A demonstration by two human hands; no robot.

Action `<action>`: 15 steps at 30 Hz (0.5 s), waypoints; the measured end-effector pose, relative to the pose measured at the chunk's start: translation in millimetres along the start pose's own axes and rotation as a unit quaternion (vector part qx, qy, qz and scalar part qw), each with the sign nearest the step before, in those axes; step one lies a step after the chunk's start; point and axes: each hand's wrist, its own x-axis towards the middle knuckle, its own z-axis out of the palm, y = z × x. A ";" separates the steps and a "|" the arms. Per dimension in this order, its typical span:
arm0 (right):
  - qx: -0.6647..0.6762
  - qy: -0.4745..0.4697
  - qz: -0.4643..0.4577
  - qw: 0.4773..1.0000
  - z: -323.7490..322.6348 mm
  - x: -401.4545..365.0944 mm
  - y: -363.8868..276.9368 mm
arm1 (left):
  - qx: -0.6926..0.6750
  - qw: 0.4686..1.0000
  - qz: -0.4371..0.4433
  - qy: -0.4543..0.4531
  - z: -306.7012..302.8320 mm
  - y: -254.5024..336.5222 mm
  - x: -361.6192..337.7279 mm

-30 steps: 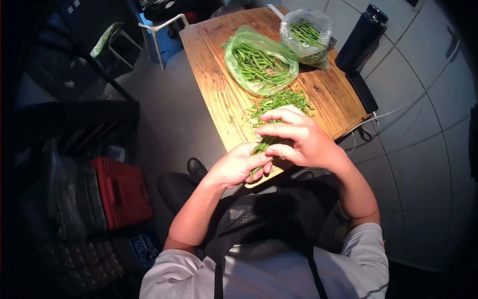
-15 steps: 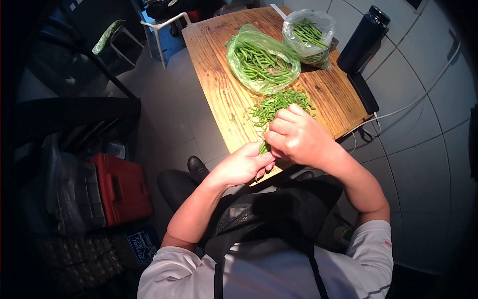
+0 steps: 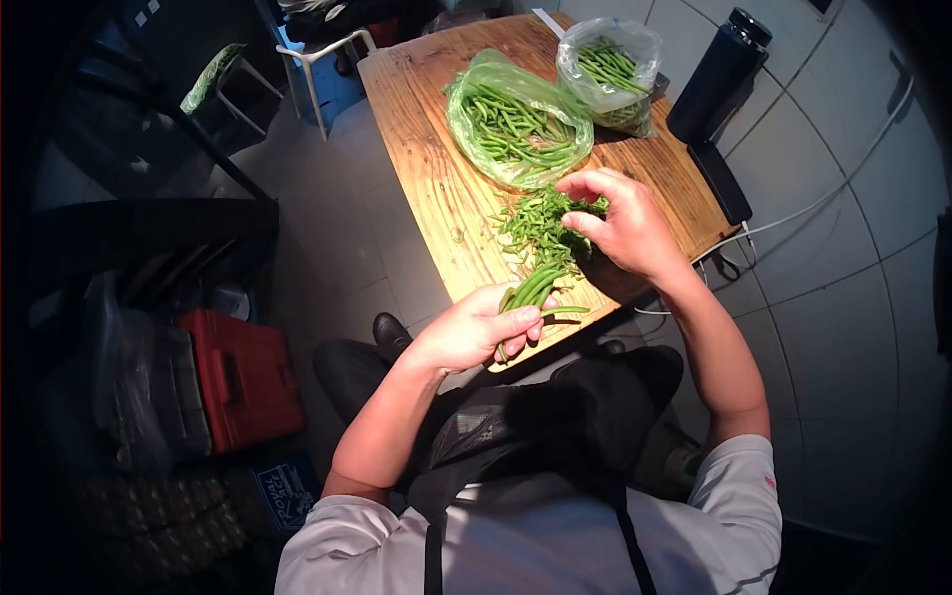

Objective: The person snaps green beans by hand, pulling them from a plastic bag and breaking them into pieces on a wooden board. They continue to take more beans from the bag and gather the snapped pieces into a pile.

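Wooden table [image 3: 416, 129] beside tiled wall [image 3: 833, 317]; left grip [image 3: 484, 325] closed round beans [image 3: 536, 287]; right grip [image 3: 629, 224] parted, empty, near cut pieces [image 3: 528, 224].

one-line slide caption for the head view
Left hand holds a bunch of green beans; right hand is by the pile of short pieces on the wooden table.

Left hand [image 3: 474, 329] holds green beans [image 3: 536, 286] (one jutting sideways); right hand [image 3: 635, 226] seemingly hovers over cut pieces [image 3: 534, 224].

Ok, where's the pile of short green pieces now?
The pile lies just right of centre in the head view, on the wooden table, between the green bag and the left hand.
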 end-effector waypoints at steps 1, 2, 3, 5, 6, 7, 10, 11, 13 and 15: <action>0.030 0.004 0.008 1.000 1.3 -0.6 1.6 | -0.010 1.000 0.008 -0.001 -1.3 -0.8 -0.2; 0.061 0.006 0.016 0.998 4.0 -3.2 1.5 | -0.020 1.000 0.017 0.000 -2.7 -2.5 -0.9; 0.092 0.008 0.025 0.995 5.3 -5.1 -1.3 | -0.030 0.999 0.024 0.000 -3.5 -3.9 -1.6; 0.126 -0.060 -0.011 0.990 -3.9 -9.9 -8.9 | -0.029 0.999 0.010 0.012 -5.2 -1.8 -2.9; 0.157 -0.069 -0.013 0.985 -3.8 -13.0 -19.0 | -0.027 1.000 0.002 0.016 -5.5 -0.8 -2.5; 0.188 -0.077 -0.015 0.979 -0.1 -17.3 -28.5 | -0.015 1.000 0.015 0.013 -5.2 -1.2 -1.5; 0.155 -0.140 0.056 0.976 9.6 -27.0 -37.8 | 0.001 0.999 0.043 0.009 -4.2 -2.1 2.3; 0.163 -0.150 0.089 0.971 14.6 -29.6 -37.0 | -0.008 0.999 0.047 0.014 -2.9 -2.7 2.7; 0.229 -0.133 0.127 0.956 20.4 -33.3 -34.2 | -0.035 0.997 0.053 0.042 2.9 -2.0 2.9; 0.296 -0.082 0.128 0.943 32.6 -36.9 -30.6 | -0.070 0.993 0.056 0.082 11.4 2.4 2.8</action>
